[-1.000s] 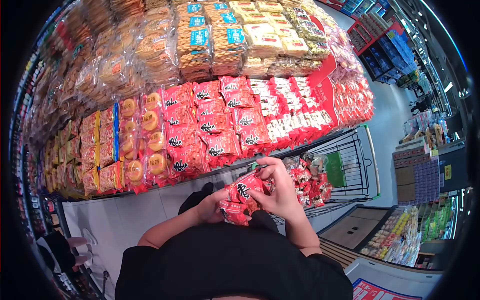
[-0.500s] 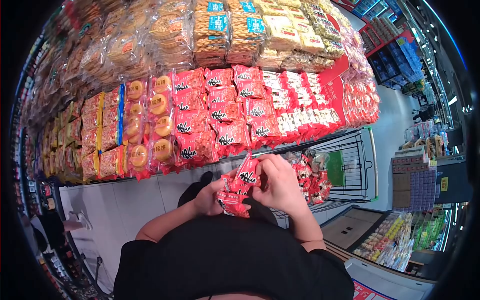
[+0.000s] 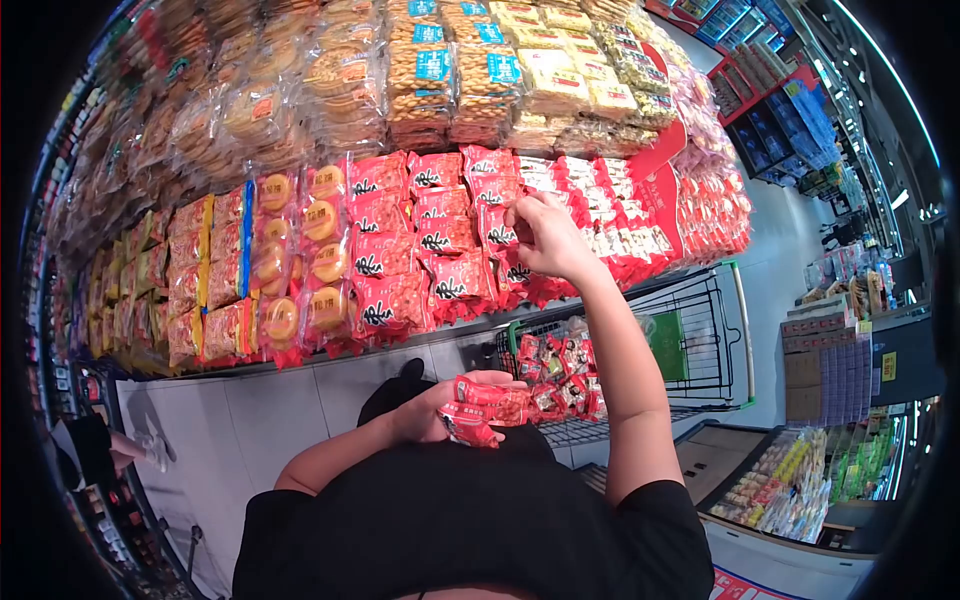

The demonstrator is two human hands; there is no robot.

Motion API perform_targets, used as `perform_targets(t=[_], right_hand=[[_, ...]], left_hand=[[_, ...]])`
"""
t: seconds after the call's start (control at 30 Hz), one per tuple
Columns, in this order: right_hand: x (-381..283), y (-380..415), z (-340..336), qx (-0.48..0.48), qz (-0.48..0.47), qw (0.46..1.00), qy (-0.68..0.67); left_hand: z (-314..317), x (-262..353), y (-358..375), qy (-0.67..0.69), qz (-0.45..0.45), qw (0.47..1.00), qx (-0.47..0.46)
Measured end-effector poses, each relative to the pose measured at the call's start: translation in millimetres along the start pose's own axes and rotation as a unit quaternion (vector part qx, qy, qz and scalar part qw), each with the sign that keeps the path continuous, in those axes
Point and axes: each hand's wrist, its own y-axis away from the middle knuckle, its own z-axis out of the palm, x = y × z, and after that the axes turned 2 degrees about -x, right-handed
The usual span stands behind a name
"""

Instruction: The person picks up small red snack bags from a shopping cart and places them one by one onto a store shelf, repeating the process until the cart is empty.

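My left hand [image 3: 432, 412] is closed around a few red snack packets [image 3: 490, 402] at the front of my body. My right hand [image 3: 545, 238] is stretched out over the shelf, fingers bent and pinched at a red snack packet with black lettering [image 3: 495, 224] at the right of its rows. Whether that packet is lifted off the pile cannot be seen. Beside it lie more stacked red packets [image 3: 447, 234], and on the other side small red-and-white packets [image 3: 605, 215].
Below the shelf edge stands a wire shopping cart [image 3: 690, 345] holding red packets [image 3: 560, 365]. Round cakes in clear wrap [image 3: 325, 260] and yellow-edged packs [image 3: 225, 330] fill the shelf's left. Bagged biscuits [image 3: 425, 100] are piled behind. A person's leg [image 3: 125, 445] shows at far left.
My right hand has left the packets at my body and moved up and forward to the shelf. My left hand stays low, still holding red packets.
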Motion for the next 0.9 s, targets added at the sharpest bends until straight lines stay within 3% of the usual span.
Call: perform_targets(t=[0.13,0.17,0.2,0.33,0.43,0.5,0.57,0.6,0.7,0.77,0.9], right_hand=[[11,1,13,-0.015,-0.003,1.0,0.005],[15,2,15,-0.021,-0.007,1.0,0.002],[15,4,17,0.019,-0.045,0.999,0.002],[6,16,13,0.039,-0.039,0.998,-0.009],[-23,36,-4,0.113,-0.025,0.993,-0.01],[-40,58,-11,0.124,-0.02,0.979,-0.162],[-64,95,-17,0.03,0.018,0.953,-0.301],[-75,105,-15,0.039,0.015,0.949,-0.312],[-95,126,-13,-0.066,0.085,0.934,-0.34],[-98,138,3,-0.063,0.075,0.928,-0.36],[-111,148,17,-0.044,0.158,0.903,-0.398]], left_hand=[[2,-2,2,-0.067,0.016,0.997,-0.022],[7,-2,4,-0.074,0.002,0.997,0.012],[10,-2,5,-0.081,-0.013,0.996,0.046],[0,-11,10,-0.112,-0.021,0.99,0.088],[-3,-17,11,-0.132,0.017,0.984,0.115],[-11,-21,15,-0.103,0.051,0.987,0.114],[-4,-19,11,-0.093,0.094,0.982,0.138],[1,-16,8,-0.087,0.137,0.974,0.158],[7,-12,4,-0.068,0.175,0.97,0.153],[9,-12,0,-0.078,0.183,0.969,0.147],[13,-11,-5,-0.092,0.177,0.97,0.139]])
